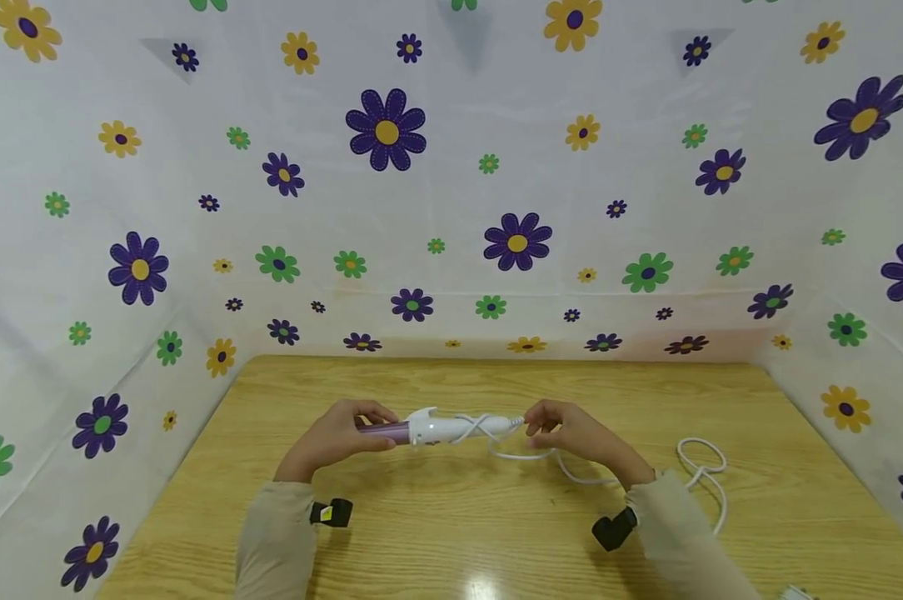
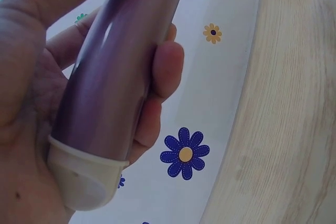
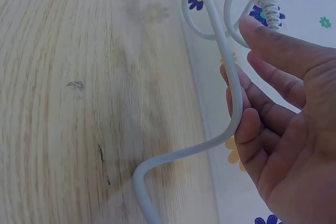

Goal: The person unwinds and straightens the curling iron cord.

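Observation:
A curling iron (image 1: pixel 440 430) with a white handle and purple barrel is held level above the wooden table. My left hand (image 1: pixel 339 437) grips the purple barrel (image 2: pixel 113 72), its fingers wrapped round it, with the white end cap (image 2: pixel 84 179) showing by the palm in the left wrist view. At the handle's tail, my right hand (image 1: pixel 571 429) holds the white cord by its ribbed sleeve (image 3: pixel 271 14), between thumb and fingers. The cord (image 3: pixel 181 153) crosses over the handle, then runs past the curled fingertips and down toward the table.
The wooden table (image 1: pixel 436 533) carries a loose loop of cord (image 1: pixel 702 440) right of the right forearm. A small pale object (image 1: pixel 795 592) shows at the bottom edge on the right. A flower-print sheet (image 1: pixel 436 192) encloses the back and both sides.

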A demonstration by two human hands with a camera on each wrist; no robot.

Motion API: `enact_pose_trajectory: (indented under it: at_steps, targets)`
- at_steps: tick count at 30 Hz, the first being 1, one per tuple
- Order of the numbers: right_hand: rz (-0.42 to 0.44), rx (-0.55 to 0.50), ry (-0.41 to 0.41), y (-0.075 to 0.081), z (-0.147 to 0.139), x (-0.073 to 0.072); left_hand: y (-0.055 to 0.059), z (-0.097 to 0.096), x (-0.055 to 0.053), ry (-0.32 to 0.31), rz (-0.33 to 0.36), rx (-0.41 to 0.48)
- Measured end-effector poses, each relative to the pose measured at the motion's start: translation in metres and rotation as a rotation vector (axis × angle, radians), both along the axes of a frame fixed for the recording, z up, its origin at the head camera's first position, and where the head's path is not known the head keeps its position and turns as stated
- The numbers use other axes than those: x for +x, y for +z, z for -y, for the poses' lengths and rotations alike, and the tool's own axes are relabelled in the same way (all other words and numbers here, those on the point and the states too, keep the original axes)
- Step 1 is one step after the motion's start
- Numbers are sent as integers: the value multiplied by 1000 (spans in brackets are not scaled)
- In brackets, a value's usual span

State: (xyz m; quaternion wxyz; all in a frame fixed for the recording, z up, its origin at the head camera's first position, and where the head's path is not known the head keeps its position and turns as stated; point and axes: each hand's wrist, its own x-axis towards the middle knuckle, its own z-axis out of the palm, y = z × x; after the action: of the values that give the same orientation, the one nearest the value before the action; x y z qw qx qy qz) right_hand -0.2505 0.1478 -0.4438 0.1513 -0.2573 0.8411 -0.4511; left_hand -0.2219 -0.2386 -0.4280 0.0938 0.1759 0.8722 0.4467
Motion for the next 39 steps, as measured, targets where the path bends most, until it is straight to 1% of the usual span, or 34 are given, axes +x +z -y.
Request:
enact_pose_trajectory:
  at_steps: [4,9,13,18,22,25,29,34,36,39]
  targets:
    - [2,33,9,0,-1,2,0,-1,0,-3,-8,3]
    - [0,117,20,1,1,7,1,-1,0,-8,-20,14]
    - [-48,173,18,4,4,10,2,1,0,-8,-23,28]
    - [-65,214,1,4,5,13,1,3,0,-2,-6,36]
    - [-99,257,5,3,5,16,1,2,1,5,5,39]
    - [-141,311,8,3,5,18,1,2,1,3,2,40]
    - [-196,354,18,2,5,20,0,2,0,-3,-4,38]
    - [-271,419,59,2,3,20,-2,1,0,8,14,37]
    - [-277,442,75,2,1,20,-2,1,0,12,18,36]
    - [-257,450,88,3,0,19,-1,1,0,14,18,34]
